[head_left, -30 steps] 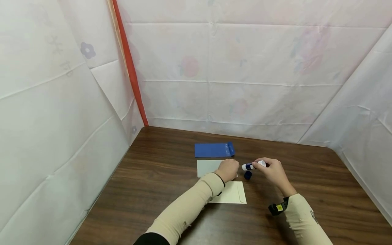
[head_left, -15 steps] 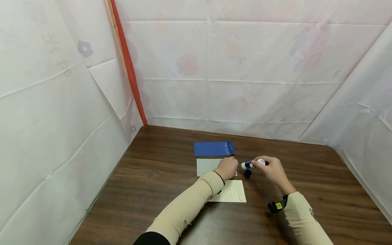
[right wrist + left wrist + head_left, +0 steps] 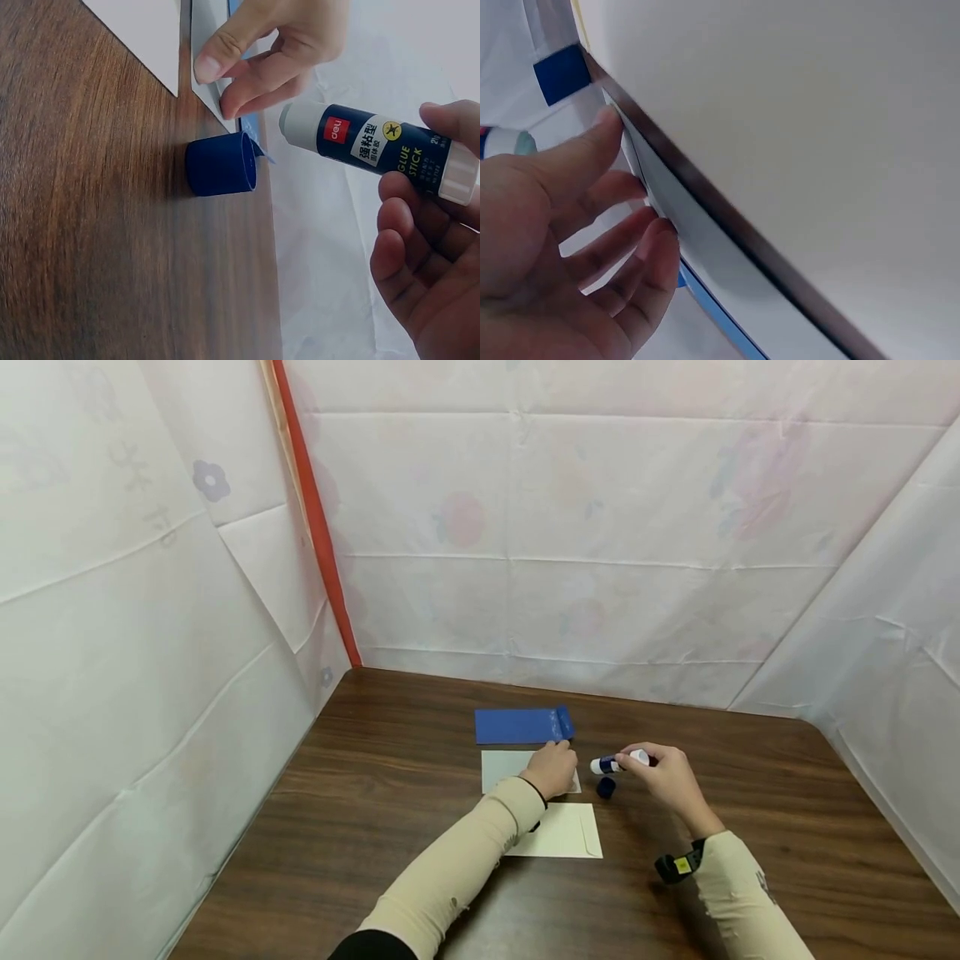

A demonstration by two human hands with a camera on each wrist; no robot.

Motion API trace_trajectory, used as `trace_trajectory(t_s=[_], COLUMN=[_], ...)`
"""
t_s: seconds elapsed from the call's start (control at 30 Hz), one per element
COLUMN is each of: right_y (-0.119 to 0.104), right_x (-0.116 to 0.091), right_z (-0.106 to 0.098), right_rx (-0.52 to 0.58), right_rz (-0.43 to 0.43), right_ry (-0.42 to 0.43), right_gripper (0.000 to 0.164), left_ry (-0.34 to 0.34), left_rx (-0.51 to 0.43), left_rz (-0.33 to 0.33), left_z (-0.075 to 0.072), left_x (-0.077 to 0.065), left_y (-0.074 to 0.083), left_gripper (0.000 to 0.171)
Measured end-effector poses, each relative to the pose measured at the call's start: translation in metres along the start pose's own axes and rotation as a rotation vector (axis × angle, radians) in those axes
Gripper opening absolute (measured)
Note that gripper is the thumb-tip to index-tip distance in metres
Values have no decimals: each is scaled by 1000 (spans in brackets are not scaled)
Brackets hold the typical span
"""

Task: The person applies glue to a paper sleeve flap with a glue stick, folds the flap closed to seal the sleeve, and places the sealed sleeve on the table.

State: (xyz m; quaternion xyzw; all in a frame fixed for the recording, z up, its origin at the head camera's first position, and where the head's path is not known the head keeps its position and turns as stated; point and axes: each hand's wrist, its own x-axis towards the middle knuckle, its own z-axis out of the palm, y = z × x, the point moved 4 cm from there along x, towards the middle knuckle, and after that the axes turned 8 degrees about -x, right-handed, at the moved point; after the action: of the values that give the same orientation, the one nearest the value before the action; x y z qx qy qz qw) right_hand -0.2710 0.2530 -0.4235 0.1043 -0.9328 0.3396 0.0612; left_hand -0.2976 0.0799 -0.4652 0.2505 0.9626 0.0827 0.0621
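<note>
My left hand (image 3: 552, 768) rests at the right end of a pale grey envelope (image 3: 501, 770) lying on the table. In the left wrist view, thumb and fingers are spread along that envelope's edge (image 3: 697, 225), fingertips touching it. The right wrist view has the thumb and fingers apart on its end. With thumb and fingers, my right hand (image 3: 670, 777) holds an uncapped glue stick (image 3: 360, 139) by its base, its tip pointing left, above the table. The dark blue cap (image 3: 217, 165) lies on its side on the tabletop below, just right of the grey envelope.
A blue envelope (image 3: 516, 726), its right flap showing whitish smears, lies behind the grey one. Nearer the person is a cream envelope (image 3: 566, 832), partly under the left forearm. The brown wooden table (image 3: 360, 793) is bordered by white printed sheets (image 3: 630, 527).
The left hand has shifted slightly left along the grey envelope, and its fingers have opened a little. The right hand and glue stick stay almost still.
</note>
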Motion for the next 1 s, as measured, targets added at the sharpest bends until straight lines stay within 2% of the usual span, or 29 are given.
trace_trajectory(t_s=[0.17,0.27,0.53,0.77,1.0], right_y=[-2,-4,-5,-4,-3], right_x=[-2,-3,-6,-7,-5], right_z=[-2,-2,-4,-3,-2], right_rx=[17,21,25,30,23], right_rz=[-1,0,-3,10,9], right_ry=[6,9,11,3,12], right_gripper=[28,27,27,27,28], left_ry=[26,49,46,1,-63], left_rx=[-8,3,33,29,31], left_rz=[2,3,50,23,17], left_z=[-2,-2,-7,-3,-1], left_x=[1,1,-4,-5,-5], left_y=[0,1,6,5,7], left_gripper=[13,16,18,18,26])
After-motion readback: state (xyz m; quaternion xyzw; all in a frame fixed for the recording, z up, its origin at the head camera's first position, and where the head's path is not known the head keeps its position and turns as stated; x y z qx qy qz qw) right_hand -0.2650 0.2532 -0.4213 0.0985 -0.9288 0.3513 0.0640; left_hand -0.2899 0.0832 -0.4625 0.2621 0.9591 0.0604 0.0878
